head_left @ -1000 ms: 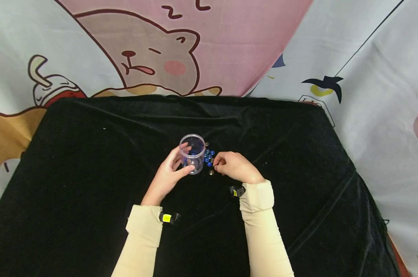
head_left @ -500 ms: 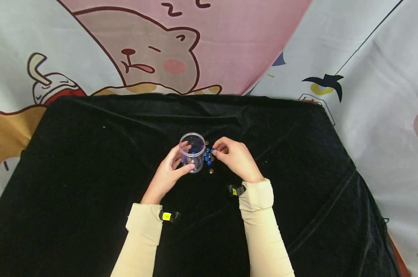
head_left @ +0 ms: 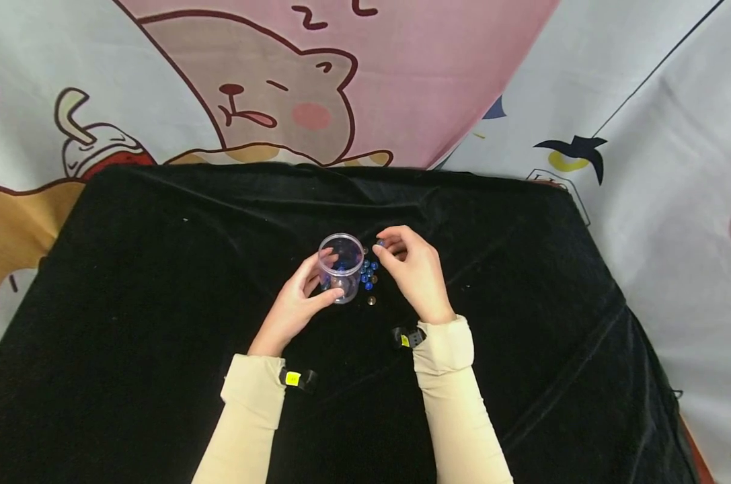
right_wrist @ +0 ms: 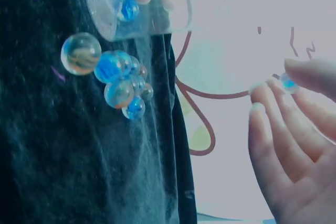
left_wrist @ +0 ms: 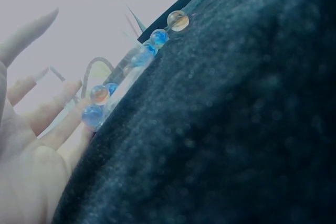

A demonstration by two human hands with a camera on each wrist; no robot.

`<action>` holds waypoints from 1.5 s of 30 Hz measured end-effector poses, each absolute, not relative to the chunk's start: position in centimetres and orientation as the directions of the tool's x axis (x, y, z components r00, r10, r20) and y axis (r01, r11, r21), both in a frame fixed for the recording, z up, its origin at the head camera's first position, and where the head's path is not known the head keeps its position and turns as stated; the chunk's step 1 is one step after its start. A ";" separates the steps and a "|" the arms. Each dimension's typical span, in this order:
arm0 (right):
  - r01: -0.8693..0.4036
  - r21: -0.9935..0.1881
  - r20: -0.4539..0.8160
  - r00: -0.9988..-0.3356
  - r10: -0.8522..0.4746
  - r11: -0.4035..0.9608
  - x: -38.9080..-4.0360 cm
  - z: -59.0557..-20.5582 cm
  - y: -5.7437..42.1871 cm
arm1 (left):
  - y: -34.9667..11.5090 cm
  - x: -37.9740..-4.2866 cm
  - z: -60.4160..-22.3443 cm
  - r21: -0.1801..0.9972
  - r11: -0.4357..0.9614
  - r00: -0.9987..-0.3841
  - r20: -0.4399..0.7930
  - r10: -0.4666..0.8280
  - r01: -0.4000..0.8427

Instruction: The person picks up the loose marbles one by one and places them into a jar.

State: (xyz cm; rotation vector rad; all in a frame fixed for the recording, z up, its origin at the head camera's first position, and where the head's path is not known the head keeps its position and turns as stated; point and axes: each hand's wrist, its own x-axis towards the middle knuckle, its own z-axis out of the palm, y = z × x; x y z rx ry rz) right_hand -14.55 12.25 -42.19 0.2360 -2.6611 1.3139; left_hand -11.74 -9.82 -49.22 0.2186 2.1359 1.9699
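Observation:
My left hand holds a clear plastic jar upright on the black cloth, thumb in front and fingers round the far side. Several blue and amber marbles lie at the bottom of the jar; a blue one shows through its wall in the right wrist view. Between thumb and forefinger, my right hand pinches a blue marble, raised to the right of the jar's rim. Just right of the jar sits a cluster of blue and amber glass marbles. One amber marble lies nearer to me.
Black velvety cloth with shallow folds covers the table. Behind it hangs a printed curtain with a sleeping bear. A black wrist strap with a yellow tag is on the left sleeve, and a similar strap is on the right.
My right hand has gone from the near side of the marble cluster to beyond it, and now lifts a blue marble from there. The left hand keeps its grip on the jar.

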 end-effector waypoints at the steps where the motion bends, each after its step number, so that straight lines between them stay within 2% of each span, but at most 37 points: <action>1: -0.219 -0.773 0.230 -0.971 -0.059 0.595 -14.5 -42.2 12.2 | -9.8 -11.7 -49.2 0.996 0.083 -0.962 -0.062 0.265 -0.042; 6: -0.258 -0.801 0.295 -0.955 -0.020 0.540 -14.2 -42.2 11.7 | -9.8 -11.7 -49.3 0.998 0.060 -0.961 -0.045 0.272 -0.029; 11: -0.274 -0.857 0.308 -0.952 0.006 0.437 -14.0 -42.0 10.9 | -9.8 -11.7 -49.3 0.997 0.071 -0.961 -0.037 0.274 -0.018; 19: -0.345 -0.874 0.338 -0.938 -0.082 0.342 -13.8 -41.8 9.9 | -9.9 -11.8 -49.5 0.999 0.037 -0.957 0.003 0.289 0.014; 25: -0.329 -0.854 0.301 -0.944 -0.134 0.402 -13.9 -42.2 9.7 | -10.1 -11.7 -49.5 0.999 -0.037 -0.952 0.023 0.306 0.012; 45: -0.317 -0.822 0.266 -0.948 -0.174 0.473 -13.8 -42.3 9.6 | -10.2 -11.6 -49.2 0.998 -0.053 -0.957 -0.002 0.289 -0.018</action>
